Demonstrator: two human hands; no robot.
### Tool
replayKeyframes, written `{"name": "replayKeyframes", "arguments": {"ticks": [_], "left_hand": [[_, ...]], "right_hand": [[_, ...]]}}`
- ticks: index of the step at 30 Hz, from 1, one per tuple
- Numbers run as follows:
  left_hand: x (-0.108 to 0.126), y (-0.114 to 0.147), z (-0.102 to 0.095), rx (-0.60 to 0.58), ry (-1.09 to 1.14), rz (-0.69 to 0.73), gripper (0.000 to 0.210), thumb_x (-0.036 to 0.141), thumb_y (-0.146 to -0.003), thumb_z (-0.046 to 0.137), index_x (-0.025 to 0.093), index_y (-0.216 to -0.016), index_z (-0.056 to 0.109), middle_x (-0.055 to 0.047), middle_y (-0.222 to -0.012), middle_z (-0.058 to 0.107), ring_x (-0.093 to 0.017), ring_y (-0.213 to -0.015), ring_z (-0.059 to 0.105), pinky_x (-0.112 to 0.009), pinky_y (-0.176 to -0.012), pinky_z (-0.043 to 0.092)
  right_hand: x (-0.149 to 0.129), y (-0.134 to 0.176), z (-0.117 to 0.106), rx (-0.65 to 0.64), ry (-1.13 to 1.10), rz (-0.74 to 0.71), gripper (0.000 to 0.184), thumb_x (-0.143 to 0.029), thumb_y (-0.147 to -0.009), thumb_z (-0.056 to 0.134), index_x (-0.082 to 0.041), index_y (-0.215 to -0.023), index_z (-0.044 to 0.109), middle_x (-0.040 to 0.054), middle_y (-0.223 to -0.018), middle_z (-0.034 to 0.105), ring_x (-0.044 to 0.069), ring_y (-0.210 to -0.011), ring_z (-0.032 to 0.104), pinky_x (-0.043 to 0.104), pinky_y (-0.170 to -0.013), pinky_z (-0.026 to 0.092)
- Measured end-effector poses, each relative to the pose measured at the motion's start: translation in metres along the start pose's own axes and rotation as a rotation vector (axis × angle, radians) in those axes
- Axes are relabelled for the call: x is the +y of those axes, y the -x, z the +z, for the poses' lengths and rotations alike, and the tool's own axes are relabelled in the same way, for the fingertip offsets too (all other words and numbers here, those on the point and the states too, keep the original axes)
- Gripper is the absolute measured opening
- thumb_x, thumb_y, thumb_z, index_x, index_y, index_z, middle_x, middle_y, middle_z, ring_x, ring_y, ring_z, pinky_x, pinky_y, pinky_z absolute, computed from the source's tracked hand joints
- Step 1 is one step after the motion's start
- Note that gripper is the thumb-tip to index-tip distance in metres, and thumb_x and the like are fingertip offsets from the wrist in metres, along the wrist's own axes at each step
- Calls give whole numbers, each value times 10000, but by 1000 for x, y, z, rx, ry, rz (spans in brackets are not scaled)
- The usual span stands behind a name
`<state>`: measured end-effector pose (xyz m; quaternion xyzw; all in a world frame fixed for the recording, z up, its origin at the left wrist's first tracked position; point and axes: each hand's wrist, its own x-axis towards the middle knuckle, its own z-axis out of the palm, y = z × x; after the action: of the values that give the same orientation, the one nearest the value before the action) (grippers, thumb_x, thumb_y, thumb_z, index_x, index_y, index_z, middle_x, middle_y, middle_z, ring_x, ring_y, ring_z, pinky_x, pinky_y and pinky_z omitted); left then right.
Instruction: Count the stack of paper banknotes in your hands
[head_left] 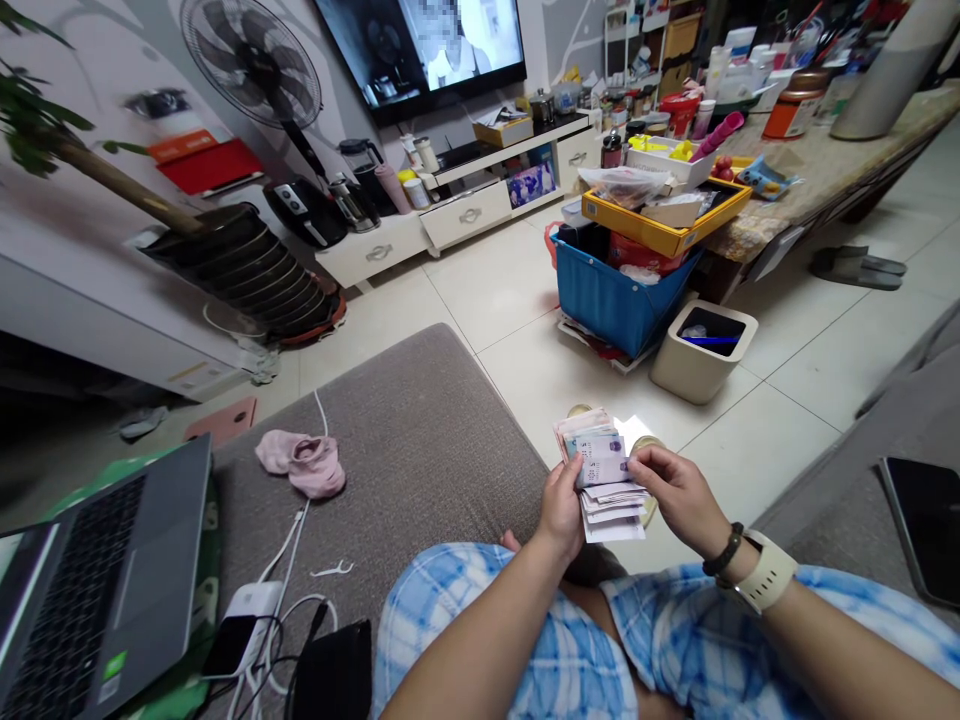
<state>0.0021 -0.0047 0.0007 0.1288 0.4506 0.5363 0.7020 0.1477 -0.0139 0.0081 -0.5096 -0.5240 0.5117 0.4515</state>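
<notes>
A fanned bundle of banknotes (602, 470) is held above my lap, between my knees. My left hand (562, 508) grips its left side, the thumb lying on top of the notes. At the right edge, my right hand (675, 490) pinches a purplish note with thumb and forefinger. Pinkish and greenish notes show at the top of the bundle, and pale note ends spread out at the bottom. A dark bracelet and a cream-strapped watch (772, 572) are on my right wrist.
On the grey sofa seat (420, 430) lie a pink cloth item (311, 462), a laptop (112, 570), white cables and a power strip (251, 610). A phone (922, 520) rests at right. Ahead stand a beige bin (694, 375) and a loaded blue crate (611, 300).
</notes>
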Motion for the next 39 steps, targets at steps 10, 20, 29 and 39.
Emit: {"name": "replayKeyframes", "arguments": {"ticks": [10, 20, 29, 39], "left_hand": [[0, -1, -1, -10, -8, -12, 373, 390, -632, 709, 107, -867, 645, -79, -751, 694, -245, -820, 652, -347, -778, 471], [0, 0, 0, -2, 0, -13, 353, 352, -586, 741, 114, -822, 631, -71, -721, 688, -253, -797, 657, -355, -767, 477], [0, 0, -1, -37, 20, -37, 313, 288, -615, 719, 118, -860, 622, -85, -799, 693, -247, -828, 652, -359, -779, 479], [-2, -1, -3, -108, 17, -26, 294, 223, -608, 721, 105, -862, 629, -105, -850, 693, -252, -860, 643, -373, -816, 467]], "right_hand": [[-4, 2, 0, 2, 3, -9, 336, -465, -832, 507, -181, -657, 549, 5, -619, 521, 137, -592, 456, 253, -550, 387], [-5, 2, 0, -7, -34, 27, 328, -497, -762, 590, -178, -685, 582, 28, -656, 583, 152, -612, 510, 269, -572, 432], [3, 0, 0, 63, -34, 36, 290, -426, -683, 698, -197, -778, 547, -19, -635, 506, 120, -552, 438, 247, -512, 380], [7, -3, 0, 98, -46, 84, 385, -482, -675, 679, -206, -875, 500, -10, -693, 497, 126, -568, 442, 247, -512, 392]]}}
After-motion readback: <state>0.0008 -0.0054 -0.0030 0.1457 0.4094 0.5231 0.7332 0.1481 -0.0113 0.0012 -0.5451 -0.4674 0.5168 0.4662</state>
